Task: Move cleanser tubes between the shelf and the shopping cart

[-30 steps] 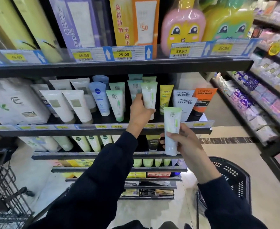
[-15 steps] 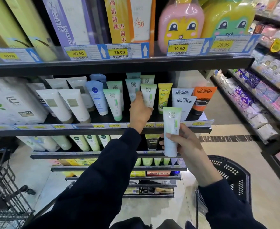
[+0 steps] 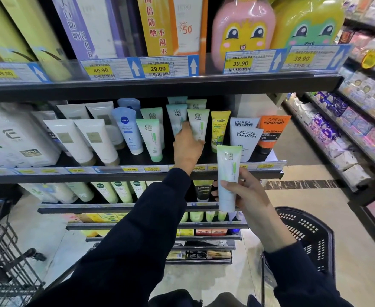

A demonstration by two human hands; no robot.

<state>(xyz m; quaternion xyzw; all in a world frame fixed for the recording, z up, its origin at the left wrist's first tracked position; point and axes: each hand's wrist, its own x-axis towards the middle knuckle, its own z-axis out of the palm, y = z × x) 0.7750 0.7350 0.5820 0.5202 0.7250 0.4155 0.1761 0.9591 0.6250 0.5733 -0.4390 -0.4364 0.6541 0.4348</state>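
We are keeping the left hand (image 3: pixel 187 144) grasping the shelf tube (image 3: pixel 198 125) while the right hand (image 3: pixel 247 196) is holding its tube (image 3: pixel 227 178) unchanged, so neither transfer is finishing.

Held tube (image 3: pixel 227 178): white, pale green top, green stripe.
Gripped shelf tube (image 3: pixel 198 124): white, mint top, green stripe.
Nivea tube (image 3: pixel 128 131): light blue, dark blue round logo.
L'Oreal tube (image 3: pixel 271 131): orange over black.
Child's tube (image 3: pixel 219 127): yellow, green cartoon print.
Shelf (image 3: pixel 138 176): black edge, yellow price tags.
Sleeves (image 3: pixel 138 240): dark navy.
Shopping cart (image 3: pixel 310 238): black, perforated dots.
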